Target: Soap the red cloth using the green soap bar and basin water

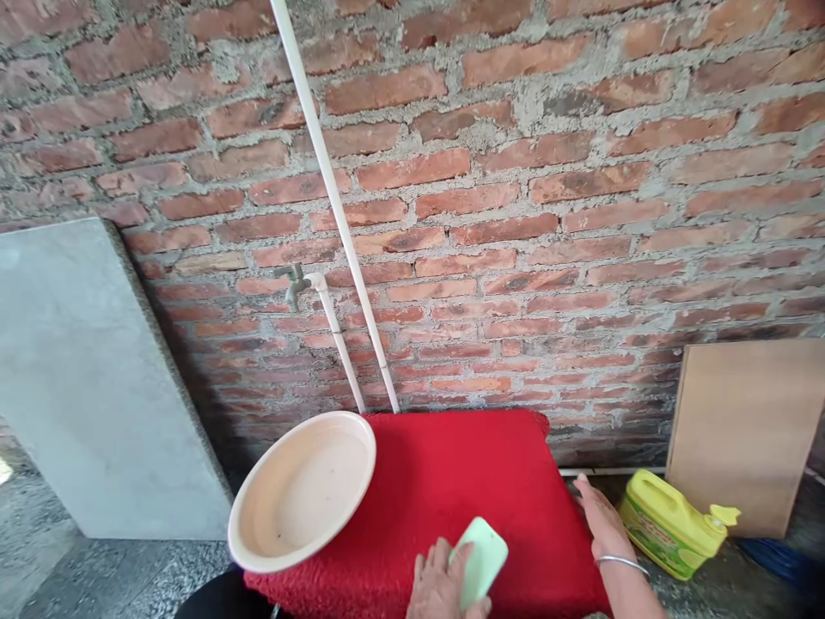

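Gripping is done by the left hand (442,589) alone: a pale green slab (485,554) is pinched along its left and lower edges between fingers and thumb. By this side hold, the broad face is left uncovered, presumably so that the slab can be turned or pressed flat. It is positioned over the near part of the red cloth (451,464); whether the cloth is touched by it cannot be told.

The right hand (602,516) is extended with straightened fingers at the cloth's right edge, and nothing is seen held in it. The edge may be steadied from there, though contact cannot be confirmed.

A cream basin (254,516) is set at the cloth's left end, apart from the slab, probably for ready access from the tap (296,288). A yellow jug (670,524) is stood on the floor beside the right forearm, seemingly within easy reach.
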`<state>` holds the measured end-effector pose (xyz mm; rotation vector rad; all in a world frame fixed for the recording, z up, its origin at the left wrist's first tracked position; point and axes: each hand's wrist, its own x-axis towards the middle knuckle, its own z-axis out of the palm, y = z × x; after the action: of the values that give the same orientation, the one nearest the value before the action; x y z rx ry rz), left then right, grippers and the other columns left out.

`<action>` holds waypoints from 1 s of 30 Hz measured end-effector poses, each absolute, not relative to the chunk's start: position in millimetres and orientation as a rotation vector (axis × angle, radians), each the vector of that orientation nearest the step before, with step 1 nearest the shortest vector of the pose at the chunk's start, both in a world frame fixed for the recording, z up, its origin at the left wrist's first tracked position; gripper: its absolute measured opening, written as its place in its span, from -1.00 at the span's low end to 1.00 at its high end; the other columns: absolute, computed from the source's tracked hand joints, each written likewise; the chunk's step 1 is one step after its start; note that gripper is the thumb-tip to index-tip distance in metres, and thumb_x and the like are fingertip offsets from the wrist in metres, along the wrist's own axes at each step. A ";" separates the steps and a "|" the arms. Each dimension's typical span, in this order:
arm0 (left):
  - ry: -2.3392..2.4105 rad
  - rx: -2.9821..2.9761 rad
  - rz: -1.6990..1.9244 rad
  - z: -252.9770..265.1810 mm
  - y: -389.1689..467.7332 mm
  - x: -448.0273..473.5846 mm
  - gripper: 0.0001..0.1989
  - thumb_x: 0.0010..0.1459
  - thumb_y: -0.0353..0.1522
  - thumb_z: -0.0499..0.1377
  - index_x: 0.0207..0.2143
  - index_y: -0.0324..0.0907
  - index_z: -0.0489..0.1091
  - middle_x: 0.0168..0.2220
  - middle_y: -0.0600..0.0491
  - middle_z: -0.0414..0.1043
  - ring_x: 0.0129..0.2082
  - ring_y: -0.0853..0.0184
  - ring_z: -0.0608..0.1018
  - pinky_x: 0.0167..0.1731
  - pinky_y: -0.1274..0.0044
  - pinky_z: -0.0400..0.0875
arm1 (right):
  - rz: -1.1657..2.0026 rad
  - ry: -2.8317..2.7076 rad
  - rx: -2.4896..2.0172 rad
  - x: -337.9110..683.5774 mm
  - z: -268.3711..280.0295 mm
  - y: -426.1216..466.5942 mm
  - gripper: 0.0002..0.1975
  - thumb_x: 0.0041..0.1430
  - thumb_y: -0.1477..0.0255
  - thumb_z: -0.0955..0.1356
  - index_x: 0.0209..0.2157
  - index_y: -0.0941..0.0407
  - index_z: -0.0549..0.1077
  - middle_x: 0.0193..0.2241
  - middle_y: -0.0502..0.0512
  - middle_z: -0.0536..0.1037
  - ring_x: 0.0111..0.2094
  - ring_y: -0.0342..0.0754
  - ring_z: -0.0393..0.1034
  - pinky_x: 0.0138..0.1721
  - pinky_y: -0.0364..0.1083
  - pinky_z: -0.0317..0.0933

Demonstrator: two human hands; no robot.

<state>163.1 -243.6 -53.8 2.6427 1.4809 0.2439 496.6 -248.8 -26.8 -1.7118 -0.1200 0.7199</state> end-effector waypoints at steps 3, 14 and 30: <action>1.687 2.572 0.277 -20.6 -204.5 145.6 -0.48 0.28 -0.25 0.08 0.29 0.00 0.29 0.19 -0.14 0.43 0.15 0.05 0.47 0.09 0.16 0.38 | 0.659 -0.068 -1.638 498.7 -28.0 -244.9 -0.41 -0.26 -0.14 0.34 -0.33 0.05 0.40 -0.34 0.21 0.61 -0.04 0.25 0.53 -0.11 0.09 0.45; 1.735 2.584 0.232 -14.3 -212.6 217.8 -0.42 0.24 -0.13 0.17 0.27 -0.10 0.31 0.12 -0.17 0.41 0.08 0.03 0.47 0.12 0.14 0.33 | 0.497 -0.045 -1.177 503.2 25.3 -242.3 -0.57 -0.19 0.09 0.49 -0.34 0.10 0.47 -0.53 -0.05 0.53 -0.54 -0.16 0.40 -0.52 -0.20 0.26; 1.061 2.427 -0.074 25.3 -257.8 336.4 -0.22 0.22 0.00 0.07 0.38 -0.19 0.10 0.34 -0.30 0.13 0.31 -0.18 0.20 0.26 -0.05 0.03 | 0.539 0.048 -1.143 514.7 48.4 -271.5 -0.67 -0.18 0.24 0.50 -0.38 0.11 0.46 -0.58 -0.10 0.48 -0.57 -0.21 0.35 -0.57 -0.25 0.24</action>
<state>336.4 -257.8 25.3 2.4271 1.0609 -0.0739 514.7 -271.5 48.4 -1.1434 0.0480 0.5394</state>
